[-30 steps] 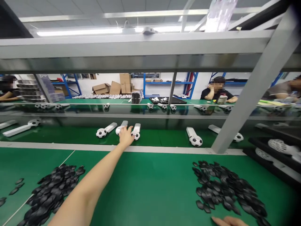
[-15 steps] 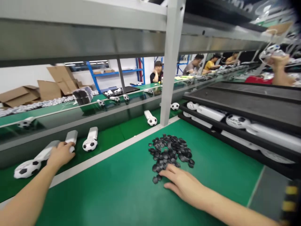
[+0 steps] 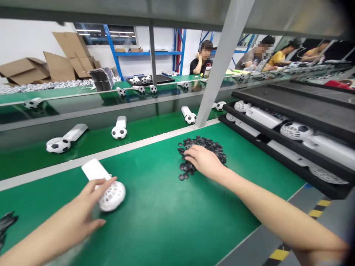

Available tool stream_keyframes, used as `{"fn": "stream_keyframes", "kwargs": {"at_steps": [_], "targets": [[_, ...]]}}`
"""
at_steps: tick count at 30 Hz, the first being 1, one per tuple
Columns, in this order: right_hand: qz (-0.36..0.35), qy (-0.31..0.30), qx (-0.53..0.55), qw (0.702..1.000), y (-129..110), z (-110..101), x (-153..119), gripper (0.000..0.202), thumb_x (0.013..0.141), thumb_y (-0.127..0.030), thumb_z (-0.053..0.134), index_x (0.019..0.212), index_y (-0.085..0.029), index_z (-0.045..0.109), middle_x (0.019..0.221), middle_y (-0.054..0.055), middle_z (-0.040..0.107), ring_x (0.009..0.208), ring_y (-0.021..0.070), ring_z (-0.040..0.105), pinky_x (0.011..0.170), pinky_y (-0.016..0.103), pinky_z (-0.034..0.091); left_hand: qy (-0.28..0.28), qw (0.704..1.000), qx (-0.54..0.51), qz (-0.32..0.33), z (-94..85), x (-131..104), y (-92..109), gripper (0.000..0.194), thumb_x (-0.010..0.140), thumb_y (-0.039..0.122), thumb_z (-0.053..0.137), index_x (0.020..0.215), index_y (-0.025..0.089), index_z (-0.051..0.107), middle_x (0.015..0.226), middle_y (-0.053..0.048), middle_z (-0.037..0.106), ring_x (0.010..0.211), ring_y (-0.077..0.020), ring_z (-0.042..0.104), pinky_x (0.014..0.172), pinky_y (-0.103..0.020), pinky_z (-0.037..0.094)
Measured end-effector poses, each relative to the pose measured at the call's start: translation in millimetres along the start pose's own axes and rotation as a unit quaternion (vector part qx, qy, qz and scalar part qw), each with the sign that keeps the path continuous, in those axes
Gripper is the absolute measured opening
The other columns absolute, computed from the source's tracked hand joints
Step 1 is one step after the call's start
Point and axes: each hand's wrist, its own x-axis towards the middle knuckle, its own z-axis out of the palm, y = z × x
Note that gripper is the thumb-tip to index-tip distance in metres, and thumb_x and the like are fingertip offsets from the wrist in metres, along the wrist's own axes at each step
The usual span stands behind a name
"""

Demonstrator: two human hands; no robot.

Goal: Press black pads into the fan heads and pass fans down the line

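On the green mat (image 3: 155,207), a white ball-shaped piece with a flat handle (image 3: 113,195) lies at the left, its round lattice face without black patches. My left hand (image 3: 88,203) rests on it, fingers spread, thumb apart beside the round part. Farther right, my right hand (image 3: 202,159) is over the pile of small black pieces (image 3: 208,142); its fingertips are bent down at the pile's left part, and what they hold, if anything, is too small to name.
Behind a pale edge strip (image 3: 144,143), a green belt (image 3: 149,125) carries finished-looking soccer-ball pieces (image 3: 119,132). A metal post (image 3: 216,70) stands at its near edge. Stacked black trays (image 3: 299,111) hold white pieces at the right. Black scraps (image 3: 7,223) lie far left. Several people sit beyond.
My left hand has come from the belt onto the mat with a white piece. My right hand has moved farther over the black pile. The view has tilted down.
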Motion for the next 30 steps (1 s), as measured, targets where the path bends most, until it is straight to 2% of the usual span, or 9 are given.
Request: {"fn": "stream_keyframes", "kwargs": {"at_steps": [3, 7, 10, 14, 18, 21, 24, 27, 30], "targets": [[0.026, -0.015, -0.015, 0.999, 4, 3, 33, 0.021, 0.087, -0.027, 0.045, 0.094, -0.025, 0.065, 0.099, 0.003, 0.062, 0.093, 0.0179, 0.056, 0.078, 0.027, 0.043, -0.076, 0.991, -0.021, 0.108, -3.1, -11, 33, 0.056, 0.072, 0.033, 0.054, 0.126, 0.036, 0.041, 0.123, -0.005, 0.049, 0.090, -0.0246, 0.059, 0.068, -0.031, 0.051], [0.059, -0.041, -0.015, 0.997, 14, 11, 69, 0.017, 0.081, -0.031, 0.053, 0.091, -0.023, 0.065, 0.094, 0.003, 0.066, 0.088, 0.0188, 0.059, 0.071, 0.027, 0.044, -0.069, 0.987, -0.010, 0.142, -6.7, 4, 57, 0.044, 0.069, 0.048, 0.062, 0.106, 0.024, 0.056, 0.120, -0.009, 0.051, 0.110, -0.0316, 0.046, 0.088, -0.043, 0.042], [0.076, -0.055, -0.008, 0.995, 20, 20, 82, 0.017, 0.075, -0.030, 0.061, 0.090, -0.021, 0.065, 0.090, 0.004, 0.067, 0.085, 0.0201, 0.060, 0.067, 0.026, 0.044, -0.070, 0.994, -0.042, 0.076, 6.0, 10, 68, 0.054, 0.072, 0.055, 0.056, 0.112, 0.019, 0.049, 0.109, -0.010, 0.058, 0.098, -0.0292, 0.053, 0.082, -0.041, 0.044], [0.059, -0.070, 0.023, 0.996, 30, 30, 91, 0.009, 0.074, -0.020, 0.060, 0.083, -0.018, 0.063, 0.082, 0.005, 0.068, 0.075, 0.0171, 0.061, 0.064, 0.025, 0.044, -0.008, 1.000, -0.014, -0.008, 24.2, 7, 81, 0.063, 0.075, 0.059, 0.050, 0.119, 0.014, 0.043, 0.105, -0.013, 0.058, 0.095, -0.0307, 0.053, 0.081, -0.042, 0.042], [0.026, -0.077, 0.053, 0.995, 34, 32, 100, 0.006, 0.071, -0.015, 0.062, 0.077, -0.014, 0.061, 0.073, 0.006, 0.066, 0.067, 0.0163, 0.060, 0.062, 0.025, 0.043, -0.014, 0.998, -0.014, -0.065, 26.5, 14, 93, 0.067, 0.074, 0.065, 0.045, 0.115, 0.013, 0.044, 0.093, -0.013, 0.058, 0.086, -0.0308, 0.055, 0.072, -0.041, 0.045], [0.007, -0.073, 0.069, 0.995, 19, 24, 91, 0.010, 0.074, -0.017, 0.058, 0.083, -0.015, 0.062, 0.074, 0.005, 0.066, 0.068, 0.0164, 0.060, 0.064, 0.026, 0.044, -0.027, 0.995, -0.037, -0.084, 26.4, 24, 100, 0.068, 0.072, 0.068, 0.045, 0.113, 0.014, 0.045, 0.090, -0.012, 0.058, 0.084, -0.0308, 0.056, 0.069, -0.040, 0.046], [-0.047, -0.080, 0.128, 0.987, -12, 13, 63, 0.015, 0.081, -0.026, 0.052, 0.089, -0.021, 0.064, 0.087, 0.000, 0.067, 0.079, 0.0137, 0.060, 0.073, 0.024, 0.045, -0.019, 0.996, -0.062, -0.060, 29.8, 30, 101, 0.070, 0.072, 0.064, 0.049, 0.121, 0.016, 0.040, 0.105, -0.012, 0.055, 0.095, -0.0314, 0.054, 0.077, -0.042, 0.045], [-0.130, -0.067, 0.279, 0.949, -48, 5, 28, 0.019, 0.083, -0.025, 0.049, 0.097, -0.024, 0.062, 0.096, 0.000, 0.065, 0.086, 0.0136, 0.059, 0.079, 0.026, 0.045, -0.009, 0.995, -0.097, -0.036, 32.7, 29, 96, 0.074, 0.072, 0.055, 0.056, 0.132, 0.021, 0.028, 0.121, -0.009, 0.045, 0.104, -0.0297, 0.051, 0.083, -0.040, 0.044], [-0.166, -0.017, 0.317, 0.934, -71, 4, 2, 0.016, 0.083, -0.019, 0.049, 0.095, -0.019, 0.060, 0.088, 0.003, 0.063, 0.079, 0.0135, 0.057, 0.072, 0.028, 0.047, -0.009, 0.991, -0.132, -0.028, 32.6, 26, 91, 0.073, 0.072, 0.044, 0.060, 0.134, 0.023, 0.027, 0.123, -0.008, 0.043, 0.105, -0.0264, 0.050, 0.084, -0.036, 0.044]]}}
